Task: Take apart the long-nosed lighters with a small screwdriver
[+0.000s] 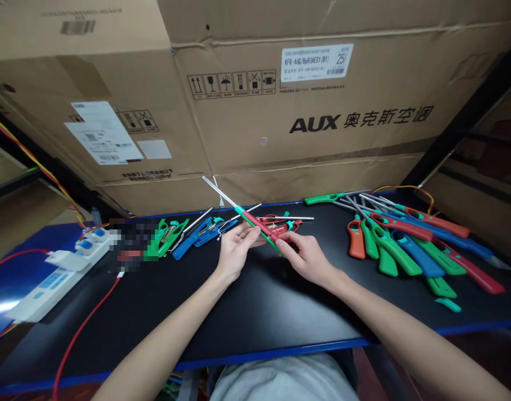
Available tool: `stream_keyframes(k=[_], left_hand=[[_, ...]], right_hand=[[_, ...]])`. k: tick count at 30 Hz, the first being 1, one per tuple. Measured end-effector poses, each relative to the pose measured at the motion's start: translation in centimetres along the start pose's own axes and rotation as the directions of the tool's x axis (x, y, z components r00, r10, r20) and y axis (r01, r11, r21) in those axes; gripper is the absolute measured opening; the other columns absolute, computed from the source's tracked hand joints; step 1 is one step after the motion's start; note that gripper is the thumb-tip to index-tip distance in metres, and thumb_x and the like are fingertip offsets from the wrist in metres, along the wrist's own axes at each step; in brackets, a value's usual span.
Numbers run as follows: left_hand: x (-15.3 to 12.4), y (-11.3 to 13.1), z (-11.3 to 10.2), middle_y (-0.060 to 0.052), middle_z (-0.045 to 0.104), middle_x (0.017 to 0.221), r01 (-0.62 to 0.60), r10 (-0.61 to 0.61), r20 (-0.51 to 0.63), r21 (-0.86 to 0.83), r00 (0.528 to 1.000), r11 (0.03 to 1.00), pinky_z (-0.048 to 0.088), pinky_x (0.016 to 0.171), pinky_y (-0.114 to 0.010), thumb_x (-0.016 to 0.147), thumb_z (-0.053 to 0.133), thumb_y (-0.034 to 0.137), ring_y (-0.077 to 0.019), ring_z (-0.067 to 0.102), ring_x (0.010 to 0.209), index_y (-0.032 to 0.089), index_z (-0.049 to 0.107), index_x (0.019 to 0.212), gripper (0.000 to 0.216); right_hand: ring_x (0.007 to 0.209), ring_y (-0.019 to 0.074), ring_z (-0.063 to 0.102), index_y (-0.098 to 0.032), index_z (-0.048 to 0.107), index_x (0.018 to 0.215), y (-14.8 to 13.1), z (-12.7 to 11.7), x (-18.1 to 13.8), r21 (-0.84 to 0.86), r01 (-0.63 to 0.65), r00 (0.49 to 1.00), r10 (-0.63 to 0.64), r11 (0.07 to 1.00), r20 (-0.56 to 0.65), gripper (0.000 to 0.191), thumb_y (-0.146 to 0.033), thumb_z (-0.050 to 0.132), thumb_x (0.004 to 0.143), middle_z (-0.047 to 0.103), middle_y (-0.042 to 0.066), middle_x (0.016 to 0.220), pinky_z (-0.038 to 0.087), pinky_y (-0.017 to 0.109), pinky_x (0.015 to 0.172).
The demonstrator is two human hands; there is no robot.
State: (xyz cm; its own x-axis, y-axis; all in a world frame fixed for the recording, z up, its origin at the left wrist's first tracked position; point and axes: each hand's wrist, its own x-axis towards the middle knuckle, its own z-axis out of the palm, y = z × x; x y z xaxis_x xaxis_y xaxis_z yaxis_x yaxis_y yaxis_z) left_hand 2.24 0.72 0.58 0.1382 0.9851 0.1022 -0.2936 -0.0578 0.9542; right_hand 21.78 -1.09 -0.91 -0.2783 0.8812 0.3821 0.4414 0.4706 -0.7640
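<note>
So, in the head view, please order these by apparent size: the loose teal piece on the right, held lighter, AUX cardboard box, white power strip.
1. AUX cardboard box
2. White power strip
3. Held lighter
4. Loose teal piece

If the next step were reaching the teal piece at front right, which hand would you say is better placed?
Probably the right hand: it is nearer the teal piece, with the left hand farther across. Both hold the same lighter, though.

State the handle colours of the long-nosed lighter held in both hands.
The slim plastic handle is mainly red and green, best in head view.
</note>
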Motion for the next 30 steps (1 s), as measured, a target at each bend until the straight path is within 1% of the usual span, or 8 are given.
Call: stream_keyframes(k=[5, 9, 12, 16, 23, 25, 27, 30], left_hand=[[0.1, 0.1, -0.3, -0.012, 0.077, 0.103, -0.009, 0.002, 0.048, 0.139, 0.999, 0.990, 0.063, 0.081, -0.037, 0.080, 0.079, 0.049, -0.0245, 0.074, 0.089, 0.011, 0.074, 0.111, 0.049], [-0.4, -0.2, -0.2, -0.008, 0.074, 0.098, -0.094, 0.057, 0.106, 0.385, 0.993, 0.918, 0.060, 0.076, -0.030, 0.076, 0.081, 0.040, -0.0180, 0.070, 0.083, 0.014, 0.074, 0.116, 0.048], [-1.1, -0.4, 0.2, -0.006, 0.070, 0.103, -0.251, 0.158, 0.206, 0.580, 0.966, 0.775, 0.057, 0.073, -0.026, 0.077, 0.078, 0.031, -0.0136, 0.067, 0.080, 0.020, 0.073, 0.118, 0.042], [-2.2, -0.4, 1.0, -0.007, 0.072, 0.111, -0.398, 0.231, 0.324, 0.742, 0.917, 0.540, 0.057, 0.083, -0.031, 0.084, 0.070, 0.030, -0.0192, 0.070, 0.093, 0.021, 0.066, 0.119, 0.037], [-2.7, 0.1, 1.1, -0.009, 0.076, 0.103, -0.354, -0.019, 0.362, 0.920, 0.932, 0.166, 0.053, 0.068, -0.031, 0.099, 0.051, 0.029, -0.0286, 0.076, 0.089, 0.021, 0.054, 0.119, 0.022], [-2.2, 0.5, 0.7, -0.009, 0.077, 0.103, -0.361, -0.049, 0.369, 0.924, 0.928, 0.128, 0.052, 0.068, -0.031, 0.097, 0.051, 0.025, -0.0294, 0.077, 0.090, 0.022, 0.053, 0.120, 0.023], [-1.6, 1.0, 0.3, -0.009, 0.077, 0.100, -0.346, -0.061, 0.353, 0.933, 0.934, 0.100, 0.052, 0.068, -0.031, 0.096, 0.051, 0.023, -0.0299, 0.077, 0.087, 0.022, 0.052, 0.121, 0.025], [-0.7, 1.6, 0.0, -0.010, 0.076, 0.098, -0.332, -0.055, 0.338, 0.939, 0.940, 0.090, 0.050, 0.067, -0.031, 0.096, 0.050, 0.024, -0.0303, 0.076, 0.083, 0.022, 0.053, 0.122, 0.026]], right_hand=[[0.065, 0.0129, 0.059, -0.019, 0.071, 0.093, -0.3, -0.8, 0.2, -0.091, -0.006, 0.984, 0.023, 0.996, 0.179, 0.036, -0.047, 0.051, 0.103, 0.072, 0.002, 0.084, 0.039, 0.024, 0.066], [0.076, 0.0161, 0.062, -0.019, 0.071, 0.107, -0.2, -1.5, 0.8, 0.002, -0.032, 0.997, 0.032, 0.999, 0.074, 0.037, -0.050, 0.051, 0.102, 0.073, 0.005, 0.093, 0.044, 0.026, 0.071], [0.080, 0.0170, 0.062, -0.016, 0.068, 0.099, -0.1, -1.7, 1.0, 0.202, -0.026, 0.999, 0.031, 0.979, -0.020, 0.042, -0.053, 0.049, 0.102, 0.070, 0.005, 0.090, 0.047, 0.026, 0.076], [0.070, 0.0136, 0.055, -0.016, 0.064, 0.079, -0.3, -1.2, 0.8, 0.195, 0.031, 0.997, -0.017, 0.980, -0.069, 0.042, -0.052, 0.054, 0.099, 0.062, 0.002, 0.074, 0.045, 0.025, 0.074], [0.056, 0.0091, 0.033, -0.018, 0.042, 0.056, -0.7, 0.4, 0.8, 0.304, -0.068, 0.993, 0.092, 0.950, -0.068, 0.055, -0.058, 0.058, 0.091, 0.038, -0.003, 0.055, 0.033, 0.024, 0.057], [0.054, 0.0085, 0.029, -0.019, 0.039, 0.055, -0.3, -0.4, 1.2, 0.332, -0.119, 0.969, 0.182, 0.936, -0.168, 0.056, -0.059, 0.060, 0.088, 0.034, -0.004, 0.054, 0.030, 0.023, 0.052], [0.052, 0.0078, 0.022, -0.021, 0.033, 0.055, 0.4, -2.1, 1.8, 0.347, -0.170, 0.889, 0.296, 0.922, -0.349, 0.059, -0.060, 0.064, 0.085, 0.026, -0.005, 0.053, 0.022, 0.024, 0.047], [0.052, 0.0071, 0.018, -0.021, 0.025, 0.056, 1.4, -5.0, 2.6, 0.330, -0.127, 0.833, 0.281, 0.935, -0.476, 0.062, -0.055, 0.068, 0.084, 0.021, -0.005, 0.054, 0.016, 0.024, 0.047]])
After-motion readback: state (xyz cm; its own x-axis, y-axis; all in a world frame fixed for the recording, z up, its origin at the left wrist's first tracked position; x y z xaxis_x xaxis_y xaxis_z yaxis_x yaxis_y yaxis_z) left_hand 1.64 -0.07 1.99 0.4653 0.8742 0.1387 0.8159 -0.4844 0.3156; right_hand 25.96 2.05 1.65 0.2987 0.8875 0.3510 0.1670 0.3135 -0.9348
